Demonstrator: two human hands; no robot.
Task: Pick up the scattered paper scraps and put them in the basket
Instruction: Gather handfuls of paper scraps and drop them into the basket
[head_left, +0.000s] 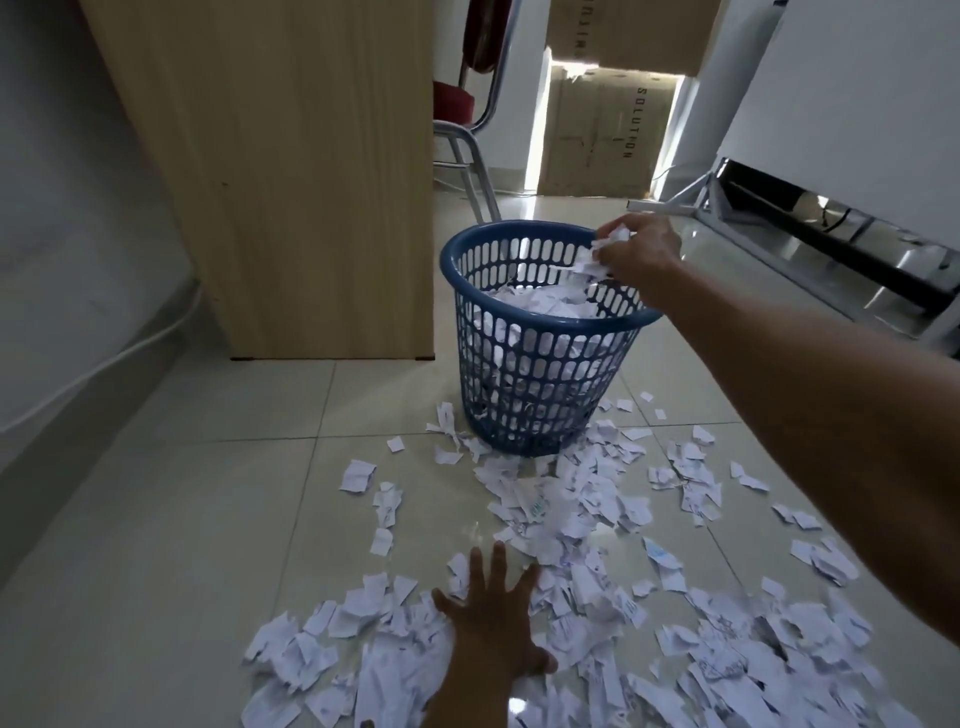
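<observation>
Paper scraps (571, 540) are lying scattered over the pale tiled floor (171, 519). They are small torn white pieces, many of them crumpled and carrying faint writing or print. They are spreading from the foot of the basket toward the camera, thin near the basket and piling thickest along the bottom edge of the view. Stray bits are lying apart at either side.

The basket (535, 384) is standing upright on the floor, round, blue and plastic, with slotted walls and a solid rim. It is holding a heap of white scraps that is showing through the slots and reaching well up the walls, short of the rim. The right hand (641, 254) is reaching over the far right part of the rim. Its fingers are curling round a handful of scraps (597, 254) that is hanging above the heap inside. The left hand (493, 618) is resting flat on the scraps near the bottom of the view, fingers straight and spread, gripping nothing.

A light wooden panel (291, 171) is standing just beside the basket on its left; whether the two are touching cannot be told. Behind the basket a chair (457, 104) with a red seat and metal legs is standing. Farther back, cardboard boxes (597, 135) are sitting stacked against the wall. A metal frame (831, 244) is lying along the right side, and a white cable (104, 364) is running along the wall at the left.
</observation>
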